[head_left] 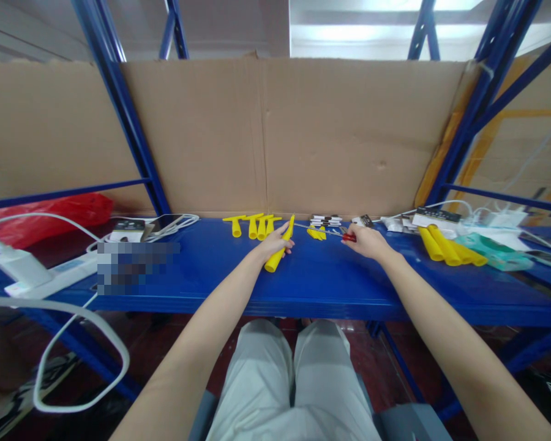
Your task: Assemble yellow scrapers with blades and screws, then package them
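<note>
My left hand (274, 241) is closed around a yellow T-shaped tool (273, 262) with a hollow-looking tubular handle. The handle tilts down toward the front edge of the blue shelf. In my right hand (367, 241), the fingers wrap round the red handle of a screwdriver (349, 237). Its thin metal shaft points left to the head of the yellow tool; whether the tip touches it I cannot tell. Left of my left hand lie several more yellow T-shaped tools (253, 228) in a row. Small flat yellow pieces (316, 233) lie between my hands.
Small black-and-white packs (326, 220) are stacked at the back against the cardboard (202, 135). On the right, yellow tubes (444, 246) lie beside a turquoise container (500, 251). A power strip (55, 278), white cables and a red plastic bag (73, 209) occupy the left.
</note>
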`<control>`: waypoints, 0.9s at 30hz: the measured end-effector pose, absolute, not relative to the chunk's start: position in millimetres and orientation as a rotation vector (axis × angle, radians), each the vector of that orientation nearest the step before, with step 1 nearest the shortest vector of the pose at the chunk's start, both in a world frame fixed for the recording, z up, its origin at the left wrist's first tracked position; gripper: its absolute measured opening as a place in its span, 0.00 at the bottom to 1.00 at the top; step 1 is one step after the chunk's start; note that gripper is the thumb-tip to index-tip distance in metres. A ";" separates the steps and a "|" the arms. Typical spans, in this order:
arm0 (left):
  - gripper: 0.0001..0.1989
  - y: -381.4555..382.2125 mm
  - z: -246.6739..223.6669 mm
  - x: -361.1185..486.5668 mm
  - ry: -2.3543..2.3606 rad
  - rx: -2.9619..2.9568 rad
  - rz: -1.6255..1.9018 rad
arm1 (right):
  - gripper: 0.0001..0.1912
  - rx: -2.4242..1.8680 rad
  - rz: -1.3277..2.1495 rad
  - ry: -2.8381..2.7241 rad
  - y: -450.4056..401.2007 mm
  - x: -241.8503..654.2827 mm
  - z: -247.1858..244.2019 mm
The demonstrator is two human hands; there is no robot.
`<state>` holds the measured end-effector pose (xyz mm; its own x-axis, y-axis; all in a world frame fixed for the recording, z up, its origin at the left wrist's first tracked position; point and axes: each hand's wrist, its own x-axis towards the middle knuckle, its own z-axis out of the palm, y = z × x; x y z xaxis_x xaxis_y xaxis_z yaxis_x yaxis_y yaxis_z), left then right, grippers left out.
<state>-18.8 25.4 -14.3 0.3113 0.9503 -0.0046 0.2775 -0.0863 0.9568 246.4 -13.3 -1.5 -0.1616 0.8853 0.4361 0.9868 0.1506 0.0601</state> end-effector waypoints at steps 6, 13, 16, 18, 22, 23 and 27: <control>0.44 23.4 -12.7 -18.6 1.150 1.586 0.846 | 0.10 -1.798 -0.467 -2.185 -14.9 247.9 -1.8; 0.46 22.6 -13.4 -19.0 1.155 1.571 0.867 | 0.11 -1.661 -0.423 -2.224 -12.3 252.8 -3.3; 0.47 21.1 -12.3 -18.8 1.167 1.581 0.860 | 0.10 -1.653 -0.352 -2.174 -7.6 254.3 -5.6; 0.47 20.1 -11.4 -18.4 1.172 1.588 0.856 | 0.09 -1.675 -0.323 -2.143 -5.0 254.8 -6.8; 0.47 20.2 -11.4 -18.1 1.178 1.590 0.854 | 0.06 -1.686 -0.349 -2.136 -3.1 255.6 -8.1; 0.47 20.8 -11.8 -18.1 1.178 1.592 0.853 | 0.06 -1.677 -0.348 -2.143 -3.1 256.0 -8.4; 0.46 23.4 -14.0 -18.5 1.169 1.609 0.852 | 0.08 -1.606 -0.289 -2.190 -2.9 258.9 -9.7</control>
